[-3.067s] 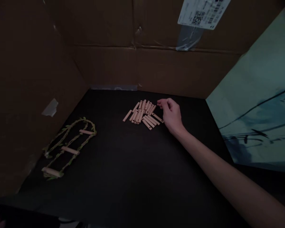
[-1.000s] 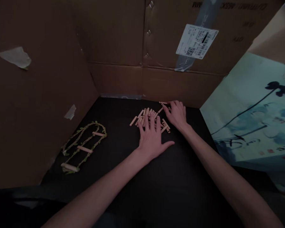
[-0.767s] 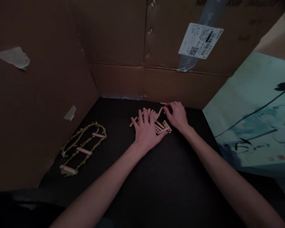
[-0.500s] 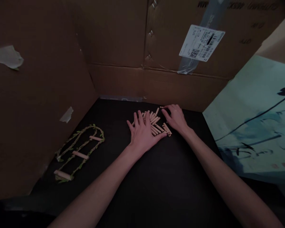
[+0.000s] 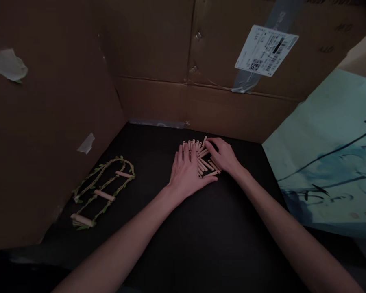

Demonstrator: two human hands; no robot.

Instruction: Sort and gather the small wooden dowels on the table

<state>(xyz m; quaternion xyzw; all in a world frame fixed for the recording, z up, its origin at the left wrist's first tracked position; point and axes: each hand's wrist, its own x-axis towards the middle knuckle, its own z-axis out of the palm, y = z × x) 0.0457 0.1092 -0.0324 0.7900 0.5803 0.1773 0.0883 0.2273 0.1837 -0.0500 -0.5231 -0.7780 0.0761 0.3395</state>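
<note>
Several short wooden sticks with holes near their ends lie in a loose pile (image 5: 203,162) on the black surface. My left hand (image 5: 187,173) rests flat against the pile's left side, fingers pointing away from me and thumb out to the right below a stick. At the pile's right edge my right hand (image 5: 224,154) curves its fingers around the sticks, thumb and index apart, touching them without a visible grip. A small rope ladder (image 5: 104,195) with green leaves and three wooden rungs lies on the left.
Brown cardboard walls (image 5: 152,101) stand behind and at the left. A white label (image 5: 266,51) is stuck on the back one. A light blue painted panel (image 5: 332,162) leans at the right. The black surface (image 5: 201,244) extends toward me.
My left hand has shifted right against the pile, its fingers now closer together. My right hand has come slightly down onto the pile's right edge. The sticks are bunched more tightly.
</note>
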